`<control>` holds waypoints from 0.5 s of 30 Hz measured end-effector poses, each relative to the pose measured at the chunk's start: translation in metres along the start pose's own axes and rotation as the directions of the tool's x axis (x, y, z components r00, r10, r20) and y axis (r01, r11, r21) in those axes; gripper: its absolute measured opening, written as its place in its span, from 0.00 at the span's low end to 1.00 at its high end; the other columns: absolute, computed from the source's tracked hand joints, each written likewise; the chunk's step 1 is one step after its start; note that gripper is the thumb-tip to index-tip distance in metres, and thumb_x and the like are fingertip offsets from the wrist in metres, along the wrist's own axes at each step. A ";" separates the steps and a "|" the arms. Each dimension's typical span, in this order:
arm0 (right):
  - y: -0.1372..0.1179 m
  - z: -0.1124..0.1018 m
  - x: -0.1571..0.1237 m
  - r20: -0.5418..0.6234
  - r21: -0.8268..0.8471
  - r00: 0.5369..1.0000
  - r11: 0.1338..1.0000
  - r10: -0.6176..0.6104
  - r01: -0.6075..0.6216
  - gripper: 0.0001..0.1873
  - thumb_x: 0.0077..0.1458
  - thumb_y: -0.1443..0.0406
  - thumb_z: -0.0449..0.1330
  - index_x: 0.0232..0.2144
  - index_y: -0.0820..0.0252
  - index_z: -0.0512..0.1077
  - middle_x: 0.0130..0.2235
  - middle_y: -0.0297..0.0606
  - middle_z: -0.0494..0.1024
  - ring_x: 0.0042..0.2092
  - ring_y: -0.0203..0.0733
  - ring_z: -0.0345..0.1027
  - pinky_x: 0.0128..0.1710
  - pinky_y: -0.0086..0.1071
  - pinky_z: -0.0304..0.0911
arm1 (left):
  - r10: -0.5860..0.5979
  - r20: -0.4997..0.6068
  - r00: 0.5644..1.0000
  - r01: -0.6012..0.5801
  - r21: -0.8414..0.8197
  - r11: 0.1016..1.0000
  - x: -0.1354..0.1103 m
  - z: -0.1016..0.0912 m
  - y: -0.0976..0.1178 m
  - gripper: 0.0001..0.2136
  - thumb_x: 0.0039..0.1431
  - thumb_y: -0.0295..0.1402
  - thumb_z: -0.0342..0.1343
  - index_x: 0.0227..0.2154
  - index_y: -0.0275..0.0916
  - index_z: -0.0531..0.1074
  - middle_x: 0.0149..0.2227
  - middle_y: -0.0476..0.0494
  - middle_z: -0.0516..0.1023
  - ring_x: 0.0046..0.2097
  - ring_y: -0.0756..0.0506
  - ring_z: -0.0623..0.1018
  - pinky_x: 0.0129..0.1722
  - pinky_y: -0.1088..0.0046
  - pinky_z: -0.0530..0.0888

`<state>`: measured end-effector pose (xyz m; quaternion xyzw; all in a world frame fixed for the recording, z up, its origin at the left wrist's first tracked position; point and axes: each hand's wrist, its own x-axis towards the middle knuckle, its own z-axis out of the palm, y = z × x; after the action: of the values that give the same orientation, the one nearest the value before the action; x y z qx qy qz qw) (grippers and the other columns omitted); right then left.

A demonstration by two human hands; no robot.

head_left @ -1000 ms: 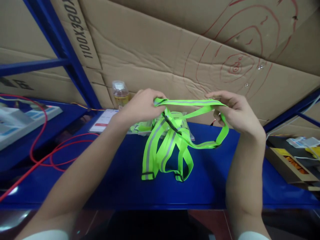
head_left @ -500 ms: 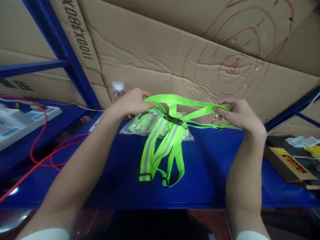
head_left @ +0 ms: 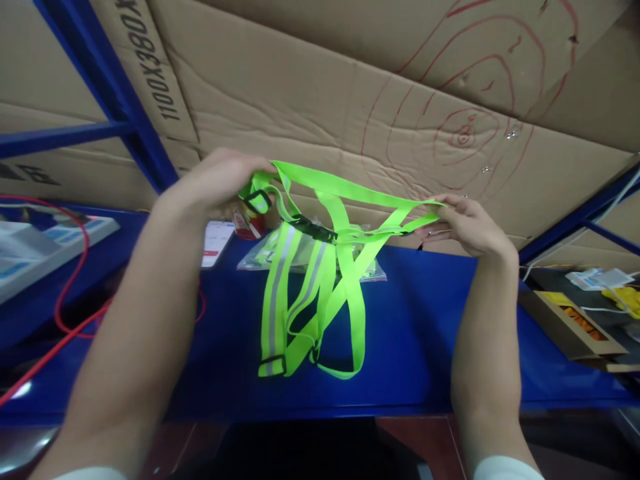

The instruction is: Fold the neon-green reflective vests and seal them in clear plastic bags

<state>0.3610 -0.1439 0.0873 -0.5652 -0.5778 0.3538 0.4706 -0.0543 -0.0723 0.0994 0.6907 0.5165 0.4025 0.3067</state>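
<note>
A neon green strap vest with grey reflective stripes (head_left: pixel 320 267) hangs stretched between my two hands above the blue shelf (head_left: pixel 420 347). My left hand (head_left: pixel 220 177) is closed on the left end of its top band, near a black slider. My right hand (head_left: pixel 467 223) pinches the right end of the same band. A black buckle (head_left: pixel 315 229) sits in the middle under the band. The lower loops dangle down and touch the shelf surface.
Clear bags with more green vests (head_left: pixel 300 257) lie on the shelf behind. Cardboard sheets (head_left: pixel 350 100) line the back. Red cable (head_left: pixel 65 300) loops at left beside a white box (head_left: pixel 35 250). An open cardboard box (head_left: pixel 575 323) stands at right.
My hands have moved further apart and my left hand has risen, pulling the top band straight. The vest has lifted and its loops hang longer.
</note>
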 end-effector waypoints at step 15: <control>-0.008 0.012 0.008 0.043 0.156 0.997 0.986 -0.059 0.052 0.24 0.52 0.44 0.73 0.33 0.48 0.68 0.21 0.25 0.58 0.23 0.39 0.62 0.28 0.36 0.71 | -0.097 0.203 0.974 0.205 -0.621 0.756 -0.003 0.008 0.012 0.01 0.63 0.29 0.61 0.35 0.39 0.75 0.33 0.48 0.82 0.45 0.45 0.80 0.49 0.59 0.82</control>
<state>0.3479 -0.1357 0.0919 -0.5021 -0.5752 0.3977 0.5088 -0.0417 -0.0784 0.1051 0.5309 0.3772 0.4716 0.5946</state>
